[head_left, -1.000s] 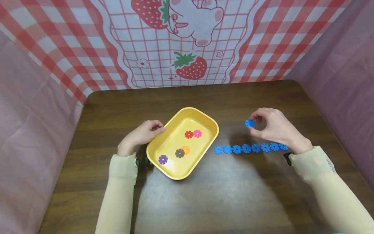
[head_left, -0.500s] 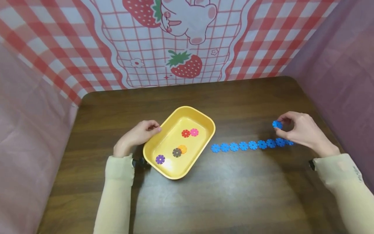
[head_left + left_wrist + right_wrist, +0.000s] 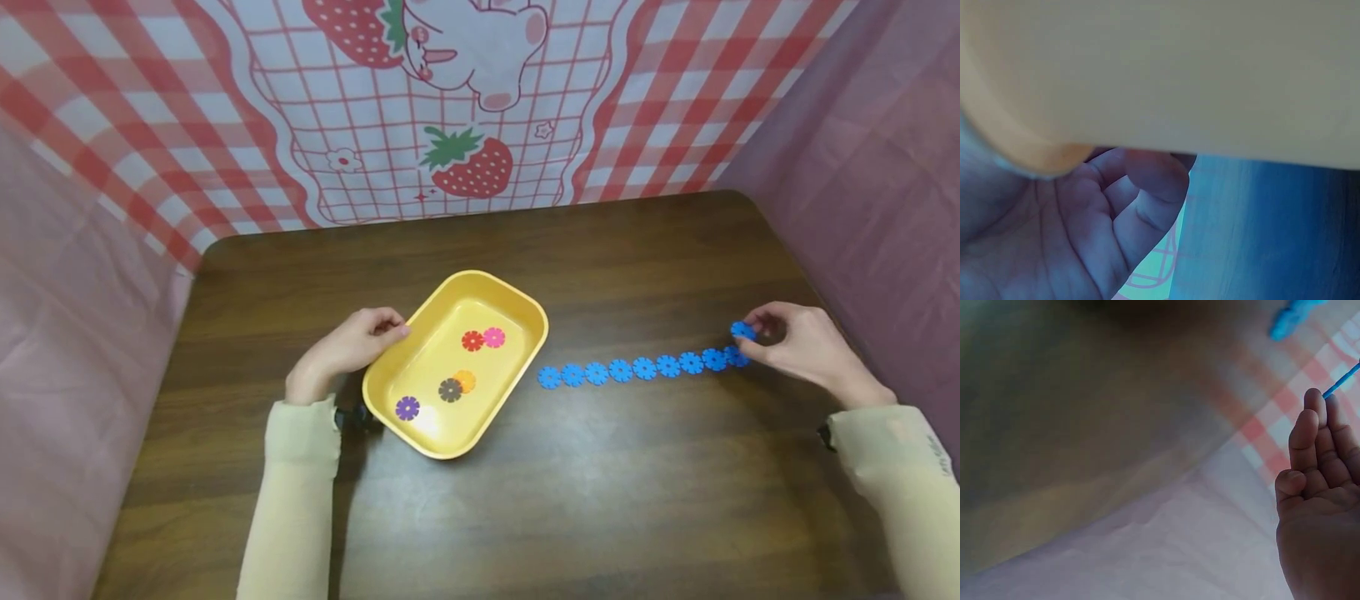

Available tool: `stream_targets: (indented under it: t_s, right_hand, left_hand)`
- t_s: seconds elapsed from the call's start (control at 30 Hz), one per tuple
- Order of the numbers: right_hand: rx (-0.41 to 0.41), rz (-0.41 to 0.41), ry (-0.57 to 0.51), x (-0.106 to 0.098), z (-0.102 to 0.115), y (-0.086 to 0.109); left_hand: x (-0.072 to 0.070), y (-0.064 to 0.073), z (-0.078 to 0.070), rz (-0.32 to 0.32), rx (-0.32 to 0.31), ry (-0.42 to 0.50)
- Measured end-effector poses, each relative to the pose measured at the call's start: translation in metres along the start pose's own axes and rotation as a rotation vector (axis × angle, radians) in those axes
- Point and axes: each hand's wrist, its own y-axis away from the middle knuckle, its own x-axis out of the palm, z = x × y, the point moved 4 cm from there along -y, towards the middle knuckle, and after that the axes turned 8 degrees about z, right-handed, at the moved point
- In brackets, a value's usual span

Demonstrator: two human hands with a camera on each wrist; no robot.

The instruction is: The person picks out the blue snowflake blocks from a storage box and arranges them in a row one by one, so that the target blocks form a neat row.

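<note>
My right hand [image 3: 813,350] pinches a blue notched plastic snowflake disc [image 3: 742,330] between thumb and fingers. It is just above the right end of a row of several blue discs [image 3: 643,368] lying on the table; its fingers partly cover that end. In the right wrist view the held disc [image 3: 1342,380] shows edge-on at the fingertips. At the left edge of a yellow tray [image 3: 423,367], my left hand [image 3: 352,346] grips the rim with curled fingers and thumb. The tray's wall [image 3: 1166,75] hides part of that hand in the left wrist view.
Inside the tray lie a purple disc [image 3: 407,408], a brown disc [image 3: 451,390] overlapping an orange disc [image 3: 466,382], and a red disc [image 3: 472,341] touching a pink disc [image 3: 493,337]. A checkered strawberry cloth [image 3: 472,167] hangs behind the wooden table [image 3: 585,500].
My right hand has carried the blue disc rightward, then down toward the right end of the row. The left hand stays at the tray's rim. The head view has shifted slightly.
</note>
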Motion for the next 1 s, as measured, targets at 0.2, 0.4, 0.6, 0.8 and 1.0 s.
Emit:
stream_targets:
  t_s: [0.2,0.4,0.6,0.8,1.0]
  right_hand:
    - [0.018,0.012,0.02,0.004,-0.02,0.009]
    - [0.046,0.049,0.042,0.007,-0.03,0.013]
    - [0.044,0.072,0.077,0.01,-0.034,0.016]
    - [0.02,0.076,0.08,0.011,-0.035,0.015]
    - [0.019,0.074,0.059,0.011,-0.036,0.014]
  left_hand:
    - [0.001,0.0,0.001,0.006,-0.004,0.004]
    - [0.001,0.003,0.002,0.012,-0.021,0.038]
    - [0.002,0.005,0.002,0.016,-0.038,0.064]
    - [0.001,0.007,0.001,0.007,-0.038,0.048]
    - [0.002,0.005,0.003,0.004,-0.026,0.037]
